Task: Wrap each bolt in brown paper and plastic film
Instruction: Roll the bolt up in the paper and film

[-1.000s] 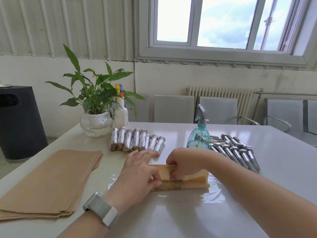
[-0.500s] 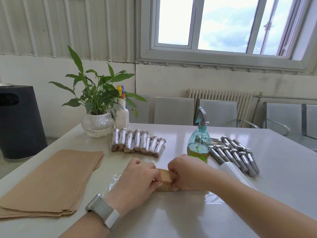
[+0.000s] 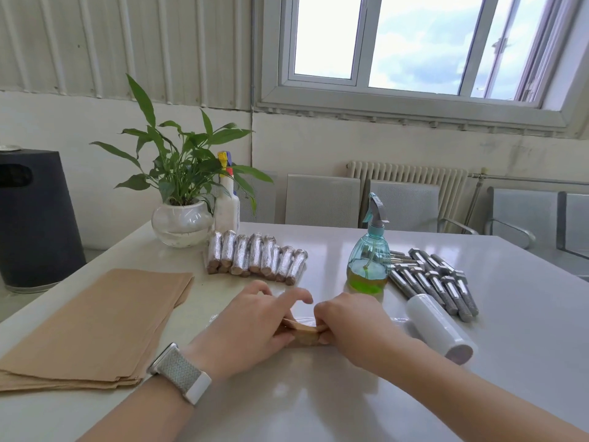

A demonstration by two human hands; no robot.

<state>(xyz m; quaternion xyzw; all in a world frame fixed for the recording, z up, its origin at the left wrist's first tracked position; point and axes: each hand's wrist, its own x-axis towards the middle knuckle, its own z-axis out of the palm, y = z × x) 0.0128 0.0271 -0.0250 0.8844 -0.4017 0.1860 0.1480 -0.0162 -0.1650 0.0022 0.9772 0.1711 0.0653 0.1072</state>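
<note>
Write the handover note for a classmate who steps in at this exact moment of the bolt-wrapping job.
Left hand and right hand both have a grip on one paper-wrapped bolt lying on plastic film on the table.
Done: a row of wrapped bolts by the plant pot.
Left: finish this one in film, then wrap the bare bolts on the right.
Supplies: brown paper stack on the left, film roll on the right.
</note>
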